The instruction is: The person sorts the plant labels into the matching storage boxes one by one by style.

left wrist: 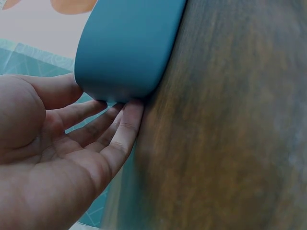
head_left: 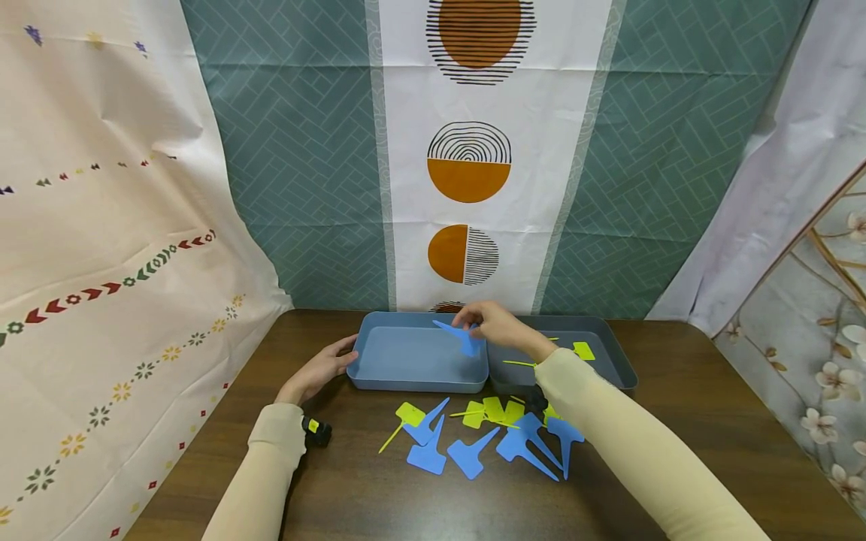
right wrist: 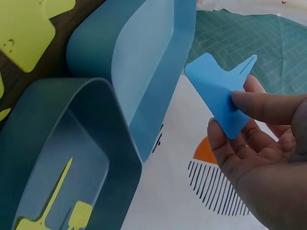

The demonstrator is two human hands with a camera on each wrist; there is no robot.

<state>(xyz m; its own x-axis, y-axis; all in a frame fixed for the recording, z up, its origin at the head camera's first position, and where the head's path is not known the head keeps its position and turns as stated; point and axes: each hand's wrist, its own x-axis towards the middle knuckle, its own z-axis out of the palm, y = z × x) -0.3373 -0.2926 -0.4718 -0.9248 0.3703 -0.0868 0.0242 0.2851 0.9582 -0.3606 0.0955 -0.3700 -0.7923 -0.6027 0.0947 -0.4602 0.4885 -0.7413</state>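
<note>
My right hand pinches a blue T-shaped plant label between thumb and fingers, over the right end of the lighter blue tray. In the right wrist view the label's broad head and pointed stem both show. My left hand touches that tray's left end. In the left wrist view its thumb lies by the tray's upper edge and its extended fingers touch low on the end wall. The darker grey tray stands against the lighter one, holding several yellow plant labels.
Loose blue labels and yellow labels lie in a cluster on the brown wooden table before the trays, some overlapping. A patterned curtain hangs behind the trays. My right sleeve covers part of the grey tray.
</note>
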